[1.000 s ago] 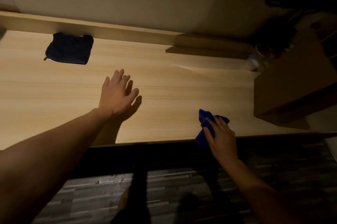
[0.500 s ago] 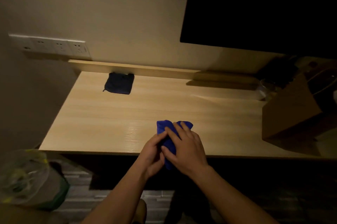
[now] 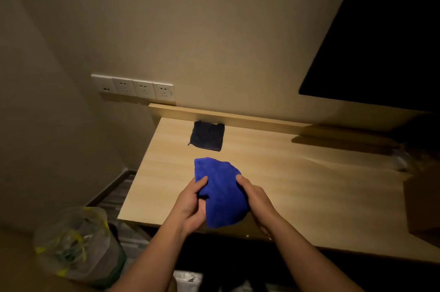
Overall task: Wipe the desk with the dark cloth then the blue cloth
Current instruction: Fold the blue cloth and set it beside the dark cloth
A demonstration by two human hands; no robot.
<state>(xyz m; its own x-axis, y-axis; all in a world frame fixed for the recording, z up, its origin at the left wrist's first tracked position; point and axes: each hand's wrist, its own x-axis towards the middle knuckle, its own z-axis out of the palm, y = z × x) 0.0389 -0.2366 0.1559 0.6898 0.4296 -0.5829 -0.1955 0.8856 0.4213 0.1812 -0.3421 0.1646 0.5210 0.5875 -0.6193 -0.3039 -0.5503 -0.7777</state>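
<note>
The blue cloth (image 3: 220, 193) is held up above the front part of the light wooden desk (image 3: 297, 187), spread between both hands. My left hand (image 3: 191, 206) pinches its left edge and my right hand (image 3: 256, 199) grips its right edge. The dark cloth (image 3: 207, 135) lies folded flat at the back left of the desk, against the raised back ledge, well beyond both hands.
A dark screen (image 3: 381, 37) hangs on the wall at the upper right. A row of wall sockets (image 3: 134, 88) sits above the desk's left end. A brown box (image 3: 421, 203) stands at the desk's right edge. A bin with a plastic bag (image 3: 76, 244) stands on the floor at the left.
My left hand left the desk top and joined my right hand on the blue cloth. The bunched cloth has since been opened out between both hands, and the view has tilted up.
</note>
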